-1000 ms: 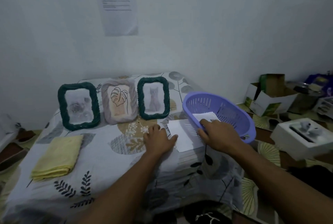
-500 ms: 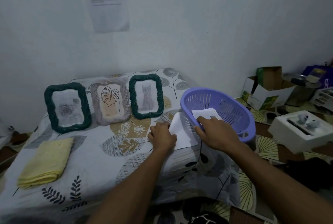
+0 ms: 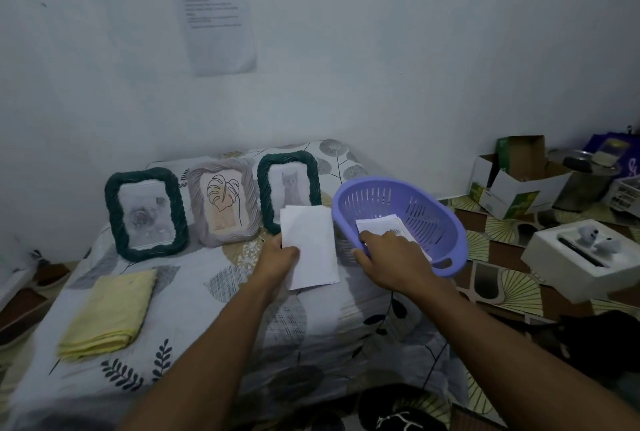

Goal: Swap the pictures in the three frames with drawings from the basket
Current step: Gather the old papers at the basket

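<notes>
Two forearms, bare all the way up to the wrists; the left hand [image 3: 277, 257], just left of the basket [image 3: 429, 215], is bare; so is the right hand [image 3: 391, 257] at its near rim; well below the basket sits a dark shape [image 3: 398, 410] with a thin white branching mark, perhaps clothing, too dim to tell.

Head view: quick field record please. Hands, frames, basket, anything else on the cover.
left hand: grips white sheet by its left edge
right hand: reaches into purple basket, on the papers; grip unclear
frames: left green frame, grey frame, right green frame; all upright, pictures in
overlap: white sheet hides the right green frame's lower right part
other: folded yellow cloth front left on patterned cover
</notes>
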`<act>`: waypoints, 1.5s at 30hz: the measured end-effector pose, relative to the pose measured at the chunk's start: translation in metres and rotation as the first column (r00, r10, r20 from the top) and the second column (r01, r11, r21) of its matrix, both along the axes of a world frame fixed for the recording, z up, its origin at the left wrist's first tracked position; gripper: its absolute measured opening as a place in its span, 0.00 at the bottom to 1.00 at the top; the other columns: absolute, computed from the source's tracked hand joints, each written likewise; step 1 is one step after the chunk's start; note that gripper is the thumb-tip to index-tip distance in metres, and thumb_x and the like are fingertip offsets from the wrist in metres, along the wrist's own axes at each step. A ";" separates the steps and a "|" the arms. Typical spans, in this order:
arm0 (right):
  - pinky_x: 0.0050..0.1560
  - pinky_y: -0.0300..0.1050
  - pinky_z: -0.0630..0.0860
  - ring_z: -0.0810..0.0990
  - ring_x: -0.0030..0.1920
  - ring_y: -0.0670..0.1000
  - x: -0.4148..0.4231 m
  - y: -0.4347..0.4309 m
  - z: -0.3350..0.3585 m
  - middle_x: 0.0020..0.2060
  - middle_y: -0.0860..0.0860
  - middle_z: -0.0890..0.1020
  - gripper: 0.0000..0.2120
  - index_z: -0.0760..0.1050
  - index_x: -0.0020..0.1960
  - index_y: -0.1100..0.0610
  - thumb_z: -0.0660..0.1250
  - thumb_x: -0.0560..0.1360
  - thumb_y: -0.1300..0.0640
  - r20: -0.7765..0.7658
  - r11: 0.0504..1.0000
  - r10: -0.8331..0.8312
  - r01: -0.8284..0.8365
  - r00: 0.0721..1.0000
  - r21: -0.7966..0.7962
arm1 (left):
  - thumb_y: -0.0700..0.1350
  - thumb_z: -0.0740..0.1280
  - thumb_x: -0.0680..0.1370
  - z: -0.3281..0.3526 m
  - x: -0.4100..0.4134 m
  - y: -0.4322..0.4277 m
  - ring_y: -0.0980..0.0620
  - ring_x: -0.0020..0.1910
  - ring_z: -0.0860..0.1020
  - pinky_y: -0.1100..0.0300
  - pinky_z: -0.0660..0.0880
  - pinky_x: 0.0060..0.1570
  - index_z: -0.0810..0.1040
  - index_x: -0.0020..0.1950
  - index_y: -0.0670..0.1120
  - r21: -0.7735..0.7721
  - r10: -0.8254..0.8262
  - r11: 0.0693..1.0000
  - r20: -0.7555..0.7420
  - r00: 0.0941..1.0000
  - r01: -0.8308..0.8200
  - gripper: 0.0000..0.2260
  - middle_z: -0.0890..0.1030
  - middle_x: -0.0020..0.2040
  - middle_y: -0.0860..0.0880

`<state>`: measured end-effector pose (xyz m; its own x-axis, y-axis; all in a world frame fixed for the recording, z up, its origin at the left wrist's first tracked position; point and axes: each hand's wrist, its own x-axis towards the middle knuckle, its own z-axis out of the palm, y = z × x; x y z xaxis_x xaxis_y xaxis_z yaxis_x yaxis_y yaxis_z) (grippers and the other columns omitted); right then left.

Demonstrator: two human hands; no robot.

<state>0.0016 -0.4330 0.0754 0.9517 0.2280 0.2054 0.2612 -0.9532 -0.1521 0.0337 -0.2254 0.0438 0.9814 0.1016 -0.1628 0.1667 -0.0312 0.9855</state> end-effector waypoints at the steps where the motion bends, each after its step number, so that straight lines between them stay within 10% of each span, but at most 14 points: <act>1: 0.39 0.48 0.69 0.77 0.45 0.59 0.001 0.004 -0.001 0.47 0.55 0.78 0.16 0.71 0.56 0.55 0.53 0.80 0.44 -0.004 1.000 -0.012 0.012 1.000 0.002 | 0.29 0.57 0.74 0.002 -0.002 0.006 0.47 0.46 0.79 0.57 0.76 0.38 0.75 0.59 0.43 -0.004 -0.001 1.000 0.010 1.000 0.001 0.18 0.81 0.51 0.43; 7: 0.50 0.51 0.72 0.76 0.55 0.58 0.003 0.019 0.003 0.56 0.54 0.79 0.20 0.70 0.64 0.54 0.56 0.79 0.43 0.133 0.997 -0.035 0.043 0.991 -0.058 | 0.31 0.57 0.75 0.014 -0.015 0.035 0.50 0.48 0.78 0.58 0.75 0.40 0.74 0.60 0.47 0.007 0.022 1.000 0.083 0.996 -0.022 0.19 0.80 0.53 0.46; 9: 0.58 0.52 0.70 0.72 0.62 0.57 0.004 0.039 0.005 0.62 0.55 0.76 0.21 0.69 0.68 0.55 0.60 0.79 0.48 0.177 0.987 0.049 -0.075 0.983 0.145 | 0.31 0.58 0.76 0.020 -0.020 0.044 0.50 0.49 0.78 0.58 0.76 0.41 0.74 0.61 0.47 0.002 0.014 1.000 0.122 0.992 -0.015 0.18 0.80 0.54 0.46; 15: 0.62 0.55 0.74 0.77 0.60 0.53 0.010 0.116 0.000 0.62 0.52 0.78 0.22 0.65 0.71 0.53 0.62 0.78 0.59 -0.159 0.499 0.087 0.095 0.983 0.861 | 0.40 0.62 0.80 0.019 -0.033 0.071 0.49 0.57 0.77 0.50 0.76 0.55 0.71 0.66 0.52 0.080 -0.041 0.997 0.241 0.970 0.022 0.16 0.79 0.60 0.49; 27: 0.48 0.48 0.79 0.80 0.47 0.49 0.004 0.143 -0.036 0.47 0.47 0.83 0.09 0.79 0.51 0.53 0.61 0.78 0.62 -0.103 0.512 0.039 0.069 0.994 0.856 | 0.41 0.65 0.78 -0.011 -0.039 0.080 0.51 0.52 0.76 0.54 0.76 0.52 0.63 0.60 0.47 0.195 0.182 0.947 0.326 0.927 -0.255 0.14 0.75 0.54 0.50; 32: 0.43 0.49 0.80 0.82 0.48 0.53 0.001 0.146 -0.022 0.48 0.52 0.85 0.10 0.81 0.52 0.56 0.60 0.80 0.60 -0.266 0.179 0.283 0.221 0.922 0.959 | 0.39 0.66 0.77 -0.008 -0.038 0.083 0.48 0.50 0.75 0.52 0.74 0.51 0.72 0.49 0.46 0.374 0.162 0.869 0.407 0.899 -0.325 0.04 0.76 0.50 0.48; 37: 0.45 0.47 0.80 0.82 0.56 0.53 -0.004 0.147 -0.015 0.56 0.54 0.83 0.17 0.79 0.61 0.60 0.56 0.81 0.55 -0.282 -0.064 0.478 0.353 0.832 0.933 | 0.58 0.61 0.77 0.001 -0.049 0.075 0.53 0.62 0.72 0.55 0.70 0.61 0.79 0.56 0.53 0.168 -0.028 0.986 0.291 0.956 -0.023 0.13 0.72 0.62 0.49; 40: 0.52 0.52 0.81 0.81 0.57 0.54 -0.005 0.147 -0.015 0.57 0.54 0.83 0.16 0.79 0.60 0.61 0.58 0.81 0.56 -0.287 -0.067 0.490 0.363 0.823 0.929 | 0.62 0.64 0.73 0.000 -0.049 0.080 0.55 0.65 0.71 0.54 0.70 0.64 0.80 0.58 0.54 0.182 -0.081 0.983 0.283 0.956 0.029 0.19 0.69 0.66 0.52; 45: 0.51 0.50 0.80 0.82 0.54 0.54 -0.002 0.145 -0.016 0.54 0.56 0.83 0.13 0.81 0.57 0.58 0.58 0.80 0.59 -0.305 0.061 0.352 0.303 0.885 0.951 | 0.43 0.60 0.81 0.005 -0.049 0.091 0.46 0.54 0.81 0.51 0.78 0.53 0.80 0.55 0.49 0.086 0.037 0.994 0.266 0.963 -0.062 0.10 0.83 0.53 0.47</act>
<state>-0.0001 -0.2875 0.0591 0.9840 0.1570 -0.0839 -0.1114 0.1759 -0.9781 -0.0150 -0.1347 0.0483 0.9817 0.1534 0.1129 -0.0945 -0.1223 0.9880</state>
